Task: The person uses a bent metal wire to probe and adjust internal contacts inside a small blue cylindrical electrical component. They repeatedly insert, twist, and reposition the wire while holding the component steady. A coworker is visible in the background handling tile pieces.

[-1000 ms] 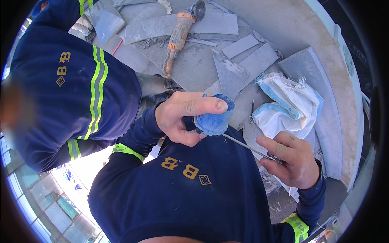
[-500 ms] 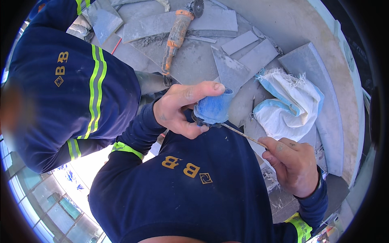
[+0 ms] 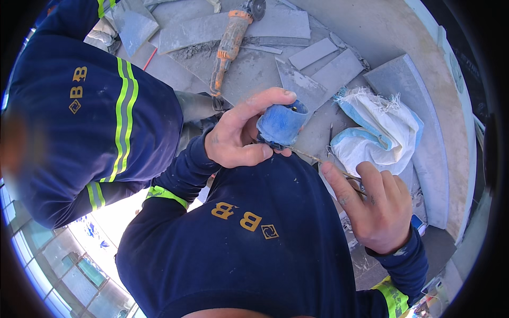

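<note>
My left hand (image 3: 236, 132) grips a scuffed blue industrial plug (image 3: 281, 124) between thumb and fingers. Its round, open collar faces up and right, and a small brass-coloured pin shows inside. From the plug's dark lower end a thin brownish rod (image 3: 306, 155) runs toward my right hand (image 3: 374, 206). That hand is palm down, with its thumb stretched out and its fingers bent over the rod's far end. A dark, thin part of it shows under the fingers; the rest is hidden by the hand.
An orange and grey angle grinder (image 3: 231, 42) lies ahead among grey stone slabs (image 3: 339, 71) and dust. A white and blue woven sack (image 3: 371, 143) lies at right, beside a curved slab (image 3: 424, 132) and a low curved wall (image 3: 450, 106). A co-worker in navy (image 3: 101, 116) bends close on my left.
My right hand has shifted its hold on the rod, from a fingertip pinch to bent fingers with the thumb extended. My left hand has tilted the plug and raised it slightly, showing the pin inside.
</note>
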{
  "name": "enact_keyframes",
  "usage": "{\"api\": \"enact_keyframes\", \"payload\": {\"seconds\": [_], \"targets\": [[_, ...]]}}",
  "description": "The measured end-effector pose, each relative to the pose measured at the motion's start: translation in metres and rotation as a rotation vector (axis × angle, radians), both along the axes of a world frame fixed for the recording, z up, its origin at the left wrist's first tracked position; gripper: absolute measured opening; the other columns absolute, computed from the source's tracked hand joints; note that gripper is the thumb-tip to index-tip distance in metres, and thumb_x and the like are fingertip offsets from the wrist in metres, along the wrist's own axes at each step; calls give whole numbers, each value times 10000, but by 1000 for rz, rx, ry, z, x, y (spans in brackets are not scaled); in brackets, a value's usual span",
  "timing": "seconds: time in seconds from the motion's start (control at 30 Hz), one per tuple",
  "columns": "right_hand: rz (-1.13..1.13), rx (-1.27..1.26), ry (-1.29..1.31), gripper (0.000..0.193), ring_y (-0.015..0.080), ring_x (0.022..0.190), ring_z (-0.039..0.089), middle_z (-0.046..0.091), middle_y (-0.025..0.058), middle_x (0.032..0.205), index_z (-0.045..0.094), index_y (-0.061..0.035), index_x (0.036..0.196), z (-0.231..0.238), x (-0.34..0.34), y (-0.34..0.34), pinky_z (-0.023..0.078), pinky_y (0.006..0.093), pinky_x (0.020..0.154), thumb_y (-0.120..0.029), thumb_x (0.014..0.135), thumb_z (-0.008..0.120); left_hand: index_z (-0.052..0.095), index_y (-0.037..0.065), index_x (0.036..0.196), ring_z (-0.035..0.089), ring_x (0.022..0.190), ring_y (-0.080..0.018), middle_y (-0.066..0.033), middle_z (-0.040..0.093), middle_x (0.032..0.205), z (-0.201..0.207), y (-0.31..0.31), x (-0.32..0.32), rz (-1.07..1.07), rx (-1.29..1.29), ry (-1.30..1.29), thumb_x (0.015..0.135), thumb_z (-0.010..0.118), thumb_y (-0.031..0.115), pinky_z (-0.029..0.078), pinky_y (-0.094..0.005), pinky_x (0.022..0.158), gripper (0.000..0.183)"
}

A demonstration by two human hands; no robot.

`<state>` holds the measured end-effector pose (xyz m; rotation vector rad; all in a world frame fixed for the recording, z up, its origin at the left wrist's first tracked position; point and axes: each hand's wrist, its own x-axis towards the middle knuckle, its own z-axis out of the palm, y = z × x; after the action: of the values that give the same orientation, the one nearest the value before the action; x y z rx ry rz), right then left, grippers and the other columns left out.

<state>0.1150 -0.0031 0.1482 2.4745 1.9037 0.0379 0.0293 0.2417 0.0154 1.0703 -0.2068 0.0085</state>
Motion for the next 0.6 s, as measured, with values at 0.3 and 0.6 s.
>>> {"api": "enact_keyframes", "payload": {"seconds": [0.3,0.6], "targets": [[42,1,-124,509,128,537,360,508,44,815,682,-197,1243,-4,-2,5,283,268,448,-111,743,632,377,124,1292,630,953,-231,-190,546,1161,-9,-11,10,3,-288,-12,999,525,340,565,-376,794,393],[97,6,-296,459,131,534,369,528,66,829,701,-174,1215,-3,-7,13,280,256,454,-112,765,633,418,99,1201,625,756,-248,-226,562,1021,-1,-23,14,209,-165,73,1017,473,335,523,-332,584,304]]}}
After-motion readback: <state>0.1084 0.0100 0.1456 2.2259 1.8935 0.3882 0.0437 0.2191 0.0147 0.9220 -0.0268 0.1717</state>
